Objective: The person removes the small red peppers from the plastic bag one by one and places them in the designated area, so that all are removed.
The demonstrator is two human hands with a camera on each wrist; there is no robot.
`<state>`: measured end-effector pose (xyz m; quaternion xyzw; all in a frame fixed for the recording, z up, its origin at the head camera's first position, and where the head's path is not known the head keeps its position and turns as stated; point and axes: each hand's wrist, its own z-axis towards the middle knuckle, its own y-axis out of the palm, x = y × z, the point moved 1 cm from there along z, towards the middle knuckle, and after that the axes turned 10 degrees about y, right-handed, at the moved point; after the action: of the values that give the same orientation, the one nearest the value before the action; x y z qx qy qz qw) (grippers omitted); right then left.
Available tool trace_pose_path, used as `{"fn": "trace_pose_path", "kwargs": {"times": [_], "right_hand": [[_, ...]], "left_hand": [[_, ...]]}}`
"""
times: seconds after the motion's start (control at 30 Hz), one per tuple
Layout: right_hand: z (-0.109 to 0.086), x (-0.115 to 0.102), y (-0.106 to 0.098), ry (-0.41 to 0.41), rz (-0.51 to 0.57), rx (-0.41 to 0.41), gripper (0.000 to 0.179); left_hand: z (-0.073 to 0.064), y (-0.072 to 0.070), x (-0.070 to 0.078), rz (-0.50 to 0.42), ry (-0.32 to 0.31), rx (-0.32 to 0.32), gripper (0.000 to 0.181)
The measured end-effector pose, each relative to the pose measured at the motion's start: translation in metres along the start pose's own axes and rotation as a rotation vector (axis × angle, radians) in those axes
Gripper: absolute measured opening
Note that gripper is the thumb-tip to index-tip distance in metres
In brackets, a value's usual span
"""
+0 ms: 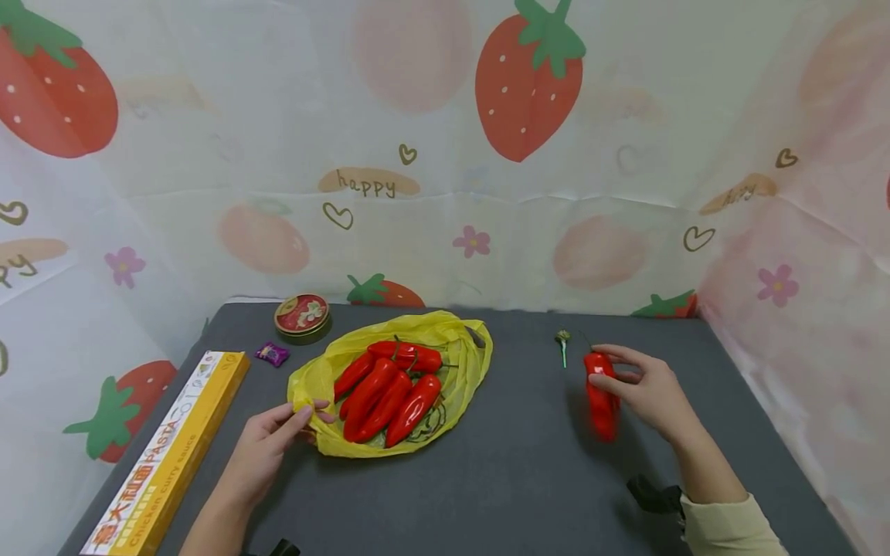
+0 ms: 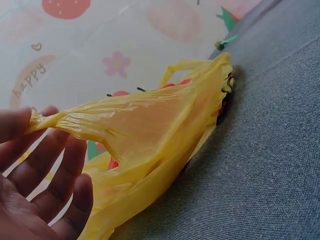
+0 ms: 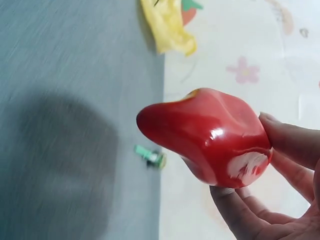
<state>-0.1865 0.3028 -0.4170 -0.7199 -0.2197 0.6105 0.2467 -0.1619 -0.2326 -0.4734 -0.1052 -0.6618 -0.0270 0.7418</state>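
A yellow plastic bag [image 1: 316,378] lies spread open on the table, left of the middle, with several glossy red chili peppers [image 1: 375,401] in it. My left hand [image 1: 260,444] pinches the bag's near left edge between thumb and fingers. In the left wrist view the pinched plastic [image 2: 75,122] is drawn taut and twisted at the fingertips. At the right, my right hand [image 1: 650,390] grips another red chili pepper [image 1: 599,398] near its stem end. That pepper hangs above the table, its tip pointing down; the right wrist view shows a pale patch on its skin [image 3: 247,167].
A small green item with a bud-like head [image 1: 562,344] lies left of the held pepper. Toward the back left are a round red-lidded tin [image 1: 302,316] and a purple wrapped candy [image 1: 272,354]. A long yellow-and-white pasta box [image 1: 174,455] lies along the left edge.
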Motion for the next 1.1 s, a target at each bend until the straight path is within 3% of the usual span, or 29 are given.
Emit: {"fn": "trace_pose_path", "kwargs": {"times": [0.4,0.67,1.1], "right_hand": [[-0.005,0.042,-0.034,0.014,-0.115,0.051,0.061],[-0.005,0.077,-0.051,0.088,-0.173,0.050,0.064],[-0.010,0.100,-0.062,0.121,-0.242,0.048,0.068]], "left_hand": [[0.001,0.000,-0.002,-0.006,-0.001,0.006,0.050],[0.000,0.000,-0.002,-0.005,-0.001,-0.016,0.049],[-0.001,0.000,-0.002,-0.006,0.005,-0.015,0.049]]}}
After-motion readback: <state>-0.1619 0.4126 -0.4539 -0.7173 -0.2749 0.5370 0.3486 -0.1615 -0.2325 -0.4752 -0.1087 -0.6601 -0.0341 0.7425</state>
